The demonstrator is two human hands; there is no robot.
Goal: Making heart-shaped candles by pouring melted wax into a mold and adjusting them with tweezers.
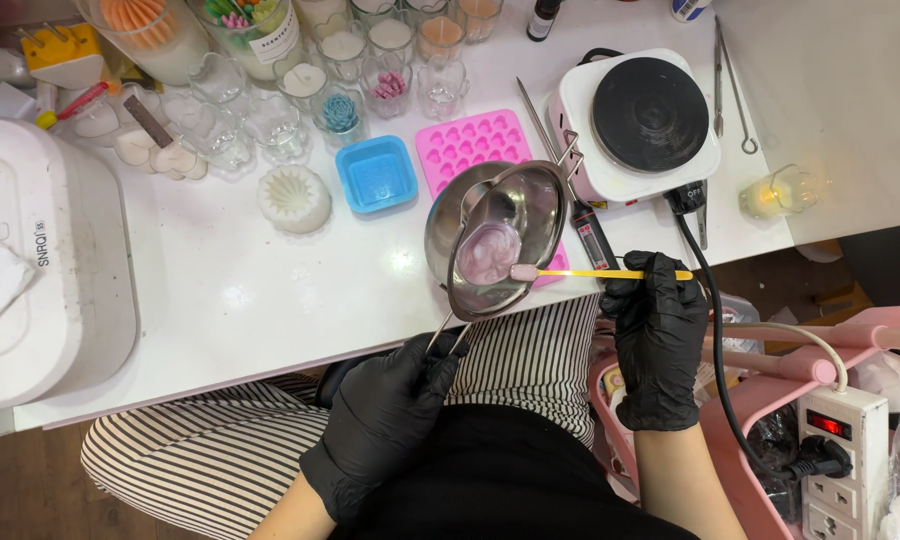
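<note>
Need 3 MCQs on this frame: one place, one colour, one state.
1. Where is the blue square mould?
A. left of the pink heart mould
B. on the hotplate
C. in the pot

2. What colour is the stirring stick?
A. green
B. yellow
C. black

3. How is the metal pot held?
A. flat on the hotplate
B. upside down
C. tilted, by its handle in the left hand

Answers: A, the two moulds lie side by side; B, the right hand holds a yellow stick; C, the pinkish wax shows inside.
</note>
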